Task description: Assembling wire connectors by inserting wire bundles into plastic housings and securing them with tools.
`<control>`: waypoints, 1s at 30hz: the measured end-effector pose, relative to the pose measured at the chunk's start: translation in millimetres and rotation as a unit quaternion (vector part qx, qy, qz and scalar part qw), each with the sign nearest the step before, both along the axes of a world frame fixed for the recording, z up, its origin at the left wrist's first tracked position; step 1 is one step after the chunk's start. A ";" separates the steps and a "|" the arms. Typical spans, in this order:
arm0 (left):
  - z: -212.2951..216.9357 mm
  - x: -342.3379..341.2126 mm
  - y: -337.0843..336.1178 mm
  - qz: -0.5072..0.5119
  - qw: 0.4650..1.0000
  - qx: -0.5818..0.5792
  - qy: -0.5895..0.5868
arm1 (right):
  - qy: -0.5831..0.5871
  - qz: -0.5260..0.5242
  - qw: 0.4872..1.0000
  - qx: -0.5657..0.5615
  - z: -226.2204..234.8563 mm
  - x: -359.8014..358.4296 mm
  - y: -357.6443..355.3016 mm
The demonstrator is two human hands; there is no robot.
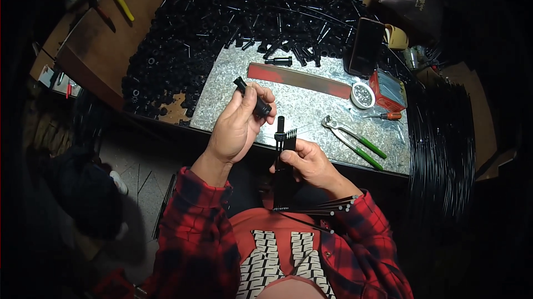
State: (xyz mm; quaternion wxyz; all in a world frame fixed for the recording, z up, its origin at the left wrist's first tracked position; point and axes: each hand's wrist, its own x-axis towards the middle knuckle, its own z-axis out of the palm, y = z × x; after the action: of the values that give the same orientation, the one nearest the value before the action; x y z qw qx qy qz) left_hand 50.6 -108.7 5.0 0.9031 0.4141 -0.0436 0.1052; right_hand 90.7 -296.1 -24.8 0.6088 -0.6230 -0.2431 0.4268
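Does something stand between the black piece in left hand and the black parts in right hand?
Nothing visible does. The left hand curls its fingers around the black piece; beyond, only a gap separates it from the black parts in the right hand.

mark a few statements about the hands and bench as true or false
1. The left hand holds a black tube. True.
2. The right hand is empty. False: it grips black pieces.
3. The pliers lie on the speckled slab. True.
4. The screwdriver has a blue handle. False: its handle is orange.
5. The white cup stands beside the red box. True.
6. The plaid sleeves are green and white. False: they are red and dark.
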 end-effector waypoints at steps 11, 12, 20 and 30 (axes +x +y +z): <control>8.6 4.7 1.7 -0.039 0.983 0.176 0.030 | 0.004 0.005 1.000 -0.006 7.8 -2.0 5.7; 9.2 4.7 2.3 -0.061 0.975 0.211 0.039 | 0.004 0.006 1.000 -0.006 7.2 -1.7 5.5; -34.1 -23.1 -21.1 -0.021 0.994 0.104 -0.011 | 0.015 -0.014 1.000 0.002 0.5 -0.2 3.0; -48.3 -26.2 -51.7 0.026 0.998 0.053 0.032 | -0.025 -0.051 0.998 0.003 -5.5 -1.5 4.4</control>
State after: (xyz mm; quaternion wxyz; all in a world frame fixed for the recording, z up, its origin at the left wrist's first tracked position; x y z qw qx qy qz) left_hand 24.4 -160.4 -43.2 0.8776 0.4659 -0.0097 0.1124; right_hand 89.3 -291.7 -30.2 0.6253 -0.6432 -0.2278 0.3788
